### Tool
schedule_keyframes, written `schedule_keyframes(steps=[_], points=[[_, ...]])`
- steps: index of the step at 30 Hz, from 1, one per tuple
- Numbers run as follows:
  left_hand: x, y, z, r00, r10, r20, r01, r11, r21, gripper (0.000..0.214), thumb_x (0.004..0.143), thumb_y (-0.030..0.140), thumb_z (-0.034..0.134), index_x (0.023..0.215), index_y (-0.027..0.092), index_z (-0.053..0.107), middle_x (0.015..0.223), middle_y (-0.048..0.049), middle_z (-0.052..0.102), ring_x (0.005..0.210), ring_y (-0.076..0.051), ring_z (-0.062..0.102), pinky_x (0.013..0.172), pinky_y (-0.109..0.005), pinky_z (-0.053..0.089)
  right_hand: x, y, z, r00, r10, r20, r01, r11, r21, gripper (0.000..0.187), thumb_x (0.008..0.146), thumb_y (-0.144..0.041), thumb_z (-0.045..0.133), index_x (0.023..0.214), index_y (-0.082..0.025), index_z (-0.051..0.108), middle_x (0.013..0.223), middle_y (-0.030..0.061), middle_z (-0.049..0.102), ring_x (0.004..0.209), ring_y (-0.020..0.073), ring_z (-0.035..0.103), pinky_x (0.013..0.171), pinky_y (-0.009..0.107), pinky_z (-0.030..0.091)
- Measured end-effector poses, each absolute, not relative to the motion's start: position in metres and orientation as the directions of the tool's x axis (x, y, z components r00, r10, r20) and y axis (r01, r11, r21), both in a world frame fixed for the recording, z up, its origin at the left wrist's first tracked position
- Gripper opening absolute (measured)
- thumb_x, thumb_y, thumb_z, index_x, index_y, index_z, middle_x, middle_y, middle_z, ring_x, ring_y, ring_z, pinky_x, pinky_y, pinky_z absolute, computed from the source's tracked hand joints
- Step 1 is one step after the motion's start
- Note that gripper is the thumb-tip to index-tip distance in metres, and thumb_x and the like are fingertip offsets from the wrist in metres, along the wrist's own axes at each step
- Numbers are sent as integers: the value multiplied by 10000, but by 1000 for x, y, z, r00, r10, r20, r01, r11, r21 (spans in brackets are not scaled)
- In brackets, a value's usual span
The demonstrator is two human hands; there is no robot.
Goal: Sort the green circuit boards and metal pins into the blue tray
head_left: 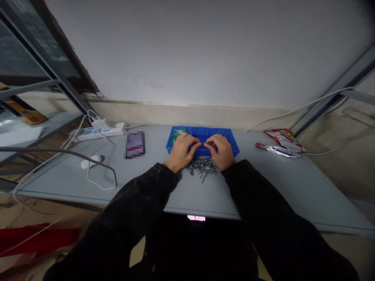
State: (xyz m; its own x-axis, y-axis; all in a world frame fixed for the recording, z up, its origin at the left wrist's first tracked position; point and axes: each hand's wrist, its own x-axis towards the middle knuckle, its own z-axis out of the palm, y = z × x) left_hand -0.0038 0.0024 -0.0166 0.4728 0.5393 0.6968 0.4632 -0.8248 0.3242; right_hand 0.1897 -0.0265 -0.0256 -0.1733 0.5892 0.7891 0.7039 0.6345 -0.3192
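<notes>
Over a blue divided tray (pixel 169 147), my left hand (pixel 182 151) and my right hand (pixel 221 150) meet almost fingertip to fingertip. A small, thin, silvery metal pin (pixel 204 144) shows at the right fingertips, pinched between thumb and finger. The left thumb and finger are pressed together close to its other end; what they hold is too small to make out. Just in front of the tray lies a loose pile of slim metal pins (pixel 202 167), like rivets or screws. Green-and-white material (pixel 178 134) sits in the tray's left compartment; my hands partly hide the other compartments.
To the left on the table (pixel 199 199) are a purple, blurred flat item (pixel 135 144), a white power strip (pixel 101 132), a white charger-like piece (pixel 90 161) and loose cables. A red packet (pixel 285 140) and a clear plastic wrapper (pixel 279 150) lie right. A wall stands behind.
</notes>
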Motion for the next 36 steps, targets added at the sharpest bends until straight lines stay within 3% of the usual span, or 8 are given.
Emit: schedule_keyframes(steps=[8,23,36], points=[[-4,2,-17,520,514,682,441,-846,301,234,1035,330,485,978,183,658,912,-48,681,908,-206,562,873,-390,461,191,-27,-26,-195,601,775,696,642,-323,226,1004,-300,515,817,-219,613,835,46,658,847,215,583,822,381,441],[-2,1,-17,538,516,667,456,-843,285,213,1035,322,485,1002,184,644,948,-53,685,929,-210,563,864,-380,435,187,-29,-24,-201,581,789,665,672,-325,113,973,-223,547,887,-210,619,854,46,650,824,207,573,800,367,449],[-4,3,-15,526,513,678,481,-837,260,233,1034,342,484,994,194,659,927,-48,687,914,-214,561,864,-392,432,192,-26,-25,-180,591,786,719,625,-306,208,1008,-289,511,858,-215,635,881,47,685,877,221,605,817,381,434]])
